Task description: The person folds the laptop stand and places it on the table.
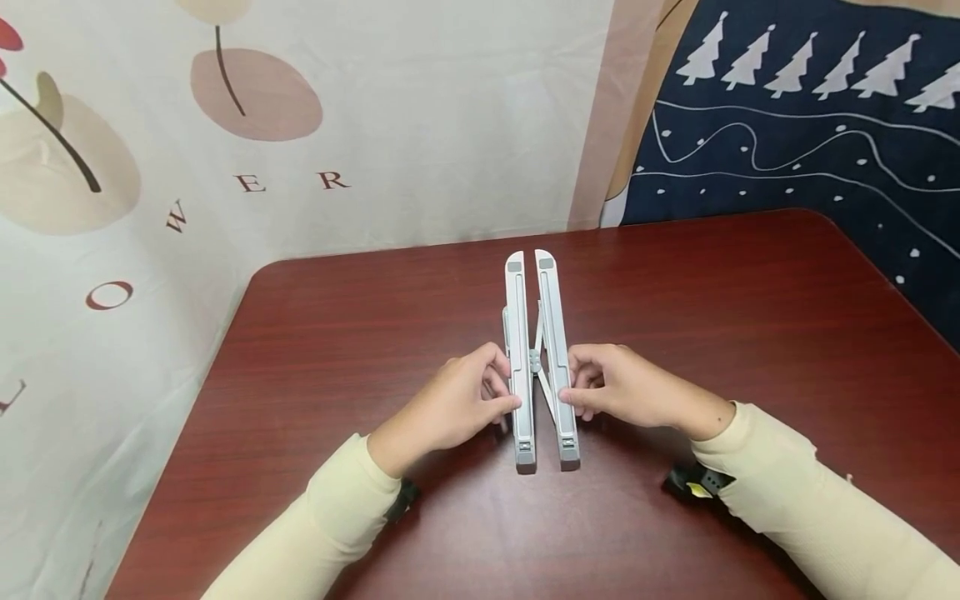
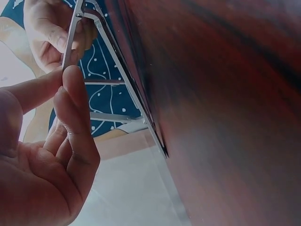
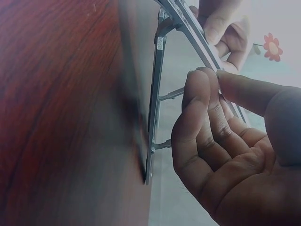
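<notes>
A silver folding laptop stand (image 1: 553, 325) stands on the table, its two long arms side by side with a narrow gap that widens toward the front. Thin crossbars join them at a central hinge (image 1: 535, 360). My left hand (image 1: 468, 398) pinches the left arm between thumb and fingers. On the other side my right hand (image 1: 618, 385) pinches the right arm the same way. Both wrist views show the upper arms raised at a slant over the base bars (image 3: 156, 89), with struts (image 2: 110, 116) between. Grey pads sit at the far tips of the arms.
The stand rests on a reddish-brown wooden table (image 1: 360, 333). Behind it hangs a pale cloth (image 1: 450, 125) with printed letters, and a dark blue cloth (image 1: 787, 158) with white trees at the right. A dark strap (image 1: 693, 482) sits under the right wrist.
</notes>
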Tool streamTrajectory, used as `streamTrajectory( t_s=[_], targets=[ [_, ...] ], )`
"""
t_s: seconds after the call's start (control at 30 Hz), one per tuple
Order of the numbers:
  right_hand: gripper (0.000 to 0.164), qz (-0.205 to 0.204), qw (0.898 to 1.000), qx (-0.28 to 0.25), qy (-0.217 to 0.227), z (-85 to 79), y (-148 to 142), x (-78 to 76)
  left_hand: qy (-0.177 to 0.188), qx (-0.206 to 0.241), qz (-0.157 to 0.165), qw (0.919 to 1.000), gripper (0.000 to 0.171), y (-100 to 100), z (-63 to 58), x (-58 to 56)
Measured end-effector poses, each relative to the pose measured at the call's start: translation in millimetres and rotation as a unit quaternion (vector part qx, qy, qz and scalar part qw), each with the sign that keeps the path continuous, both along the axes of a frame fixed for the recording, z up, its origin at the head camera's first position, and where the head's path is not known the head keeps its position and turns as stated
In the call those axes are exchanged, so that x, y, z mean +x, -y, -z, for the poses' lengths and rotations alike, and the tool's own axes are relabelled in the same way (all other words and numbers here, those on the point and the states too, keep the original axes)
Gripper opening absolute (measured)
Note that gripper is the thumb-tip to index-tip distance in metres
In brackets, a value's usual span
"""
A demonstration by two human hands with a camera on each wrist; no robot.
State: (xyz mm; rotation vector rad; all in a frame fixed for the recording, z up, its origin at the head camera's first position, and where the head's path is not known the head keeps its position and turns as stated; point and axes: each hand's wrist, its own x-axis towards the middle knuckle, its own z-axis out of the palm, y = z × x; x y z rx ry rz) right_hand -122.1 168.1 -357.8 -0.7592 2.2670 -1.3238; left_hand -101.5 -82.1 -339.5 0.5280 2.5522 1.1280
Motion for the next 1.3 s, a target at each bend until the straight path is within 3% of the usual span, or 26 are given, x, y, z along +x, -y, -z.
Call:
streamTrajectory(
  t_s=[1.3],
  targets=[
    [0.017, 0.008, 1.0, -0.017, 0.02, -2.0, 9.9, 6.9, -0.021, -0.014, 0.009, 0.9996, 0.029, -7.6, -1.1, 1.9]
  ],
)
